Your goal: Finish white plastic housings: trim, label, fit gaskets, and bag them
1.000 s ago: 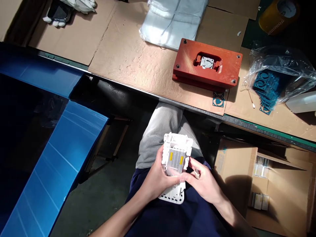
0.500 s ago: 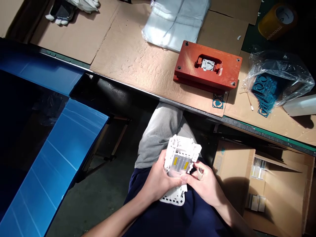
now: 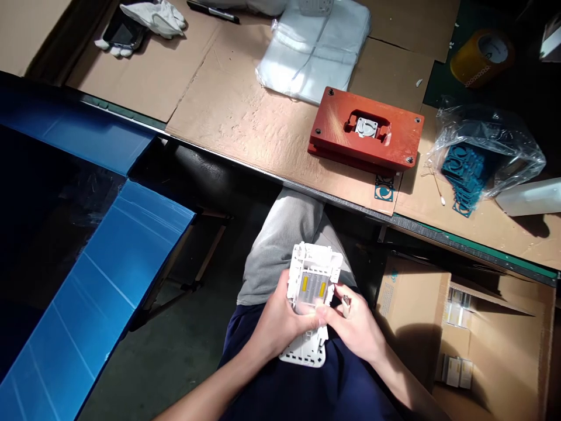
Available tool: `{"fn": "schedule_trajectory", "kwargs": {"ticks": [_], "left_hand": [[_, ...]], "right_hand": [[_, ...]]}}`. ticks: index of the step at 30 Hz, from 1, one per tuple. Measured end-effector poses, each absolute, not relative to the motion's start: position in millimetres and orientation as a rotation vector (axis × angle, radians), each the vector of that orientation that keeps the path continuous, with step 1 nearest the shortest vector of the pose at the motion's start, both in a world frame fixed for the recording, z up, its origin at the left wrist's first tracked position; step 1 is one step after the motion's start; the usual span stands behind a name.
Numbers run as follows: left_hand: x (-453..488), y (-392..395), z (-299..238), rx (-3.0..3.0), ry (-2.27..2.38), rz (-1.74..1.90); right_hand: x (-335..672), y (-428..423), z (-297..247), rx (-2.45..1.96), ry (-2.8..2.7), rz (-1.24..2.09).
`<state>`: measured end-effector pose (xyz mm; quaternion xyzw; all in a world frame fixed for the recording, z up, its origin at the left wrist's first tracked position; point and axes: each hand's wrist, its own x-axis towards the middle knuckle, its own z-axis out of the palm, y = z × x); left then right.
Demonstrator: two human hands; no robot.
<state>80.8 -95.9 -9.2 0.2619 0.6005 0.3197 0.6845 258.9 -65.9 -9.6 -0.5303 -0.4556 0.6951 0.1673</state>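
A white plastic housing (image 3: pixel 316 257) is held above my lap, its long side running away from me. In its middle lies a grey plate (image 3: pixel 312 287) with two yellow strips. My left hand (image 3: pixel 283 316) is closed around the housing's left side, its thumb across the front. My right hand (image 3: pixel 355 324) is closed on the right side, with its thumb tip beside the left thumb below the grey plate. A small light piece (image 3: pixel 346 305) shows at the right hand's fingers; I cannot tell what it is. The palms hide parts of the housing's sides.
On the cardboard-covered table sit a red fixture block (image 3: pixel 366 153), a stack of clear plastic bags (image 3: pixel 313 58), a bag with blue gaskets (image 3: pixel 464 169), a tape roll (image 3: pixel 480 58) and gloves (image 3: pixel 160 19). An open carton (image 3: pixel 504 351) stands right; blue panels (image 3: pixel 109 269) left.
The housing and both hands have shifted slightly left in view, and the housing looks a little more upright. The table scene sits slightly lower as the view tilts. Both hands keep their hold.
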Motion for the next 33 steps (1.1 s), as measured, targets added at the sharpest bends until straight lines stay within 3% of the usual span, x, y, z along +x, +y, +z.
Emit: {"fn": "schedule_trajectory", "kwargs": {"ticks": [11,15,19,21,26,33], "left_hand": [[85,-98,-1,0.619,1.433,0.635],[80,-85,2,0.626,1.448,0.661],[76,-60,14,0.418,1.461,0.838],[73,-47,21,0.284,1.438,0.921],[64,-24,34,0.211,1.39,1.054],[56,-19,32,0.179,1.279,1.072]], "right_hand": [[255,-53,9,-1.611,-1.392,1.663],[265,-27,9,-1.364,-1.553,1.751],[305,45,-5,-1.474,-1.803,0.952],[327,86,-16,-1.528,-1.789,0.71],[349,152,-40,-1.514,-2.003,0.548],[342,166,-41,-1.466,-2.175,0.438]]}}
